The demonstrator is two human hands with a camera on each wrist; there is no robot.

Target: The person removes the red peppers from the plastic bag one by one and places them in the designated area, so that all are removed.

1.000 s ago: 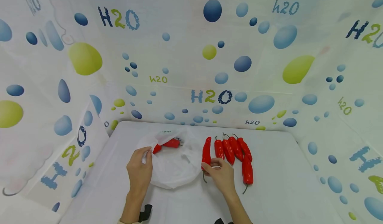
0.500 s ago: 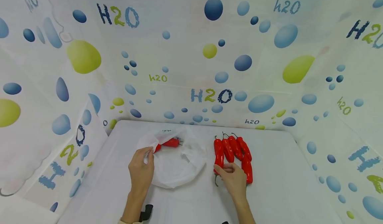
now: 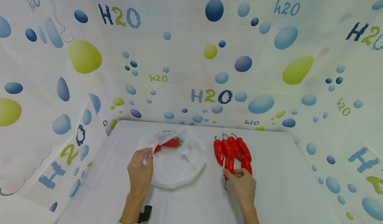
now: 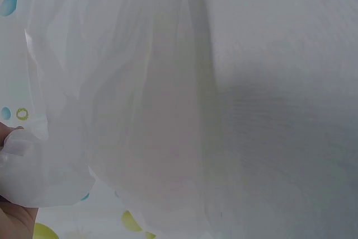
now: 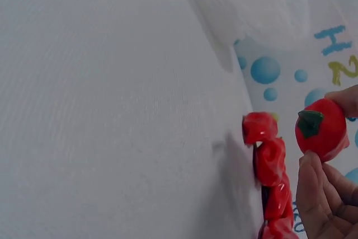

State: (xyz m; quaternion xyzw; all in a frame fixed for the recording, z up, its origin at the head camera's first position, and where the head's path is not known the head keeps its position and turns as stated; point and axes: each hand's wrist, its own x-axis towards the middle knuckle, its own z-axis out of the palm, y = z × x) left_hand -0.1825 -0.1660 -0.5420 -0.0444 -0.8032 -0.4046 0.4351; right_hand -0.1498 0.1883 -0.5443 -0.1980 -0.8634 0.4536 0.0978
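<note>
Right grip [image 3: 241,184] pinches red pepper [image 3: 229,162] | bagged peppers [image 3: 171,143]: head view only

A white tabletop [image 3: 284,184] with rounded far corners fills the lower middle of the head view. A white printed curtain [image 3: 185,24] stands behind it and along both sides, with a faint horizontal crease [image 3: 263,91] low across the back. Its print repeats multicoloured "H2O" lettering [image 3: 211,96] in navy, light blue and green, besides a small green "h2O" inscription [image 3: 158,78] and a light-blue "h2O" inscription [image 3: 286,8]. Blue ovals [image 3: 214,10] and yellow-green blobs [image 3: 85,56] of many sizes lie scattered between. The left wrist view catches a small yellow-green ring [image 4: 22,114]; the right wrist view, round blue spots [image 5: 265,70] beyond the table's edge.
</note>
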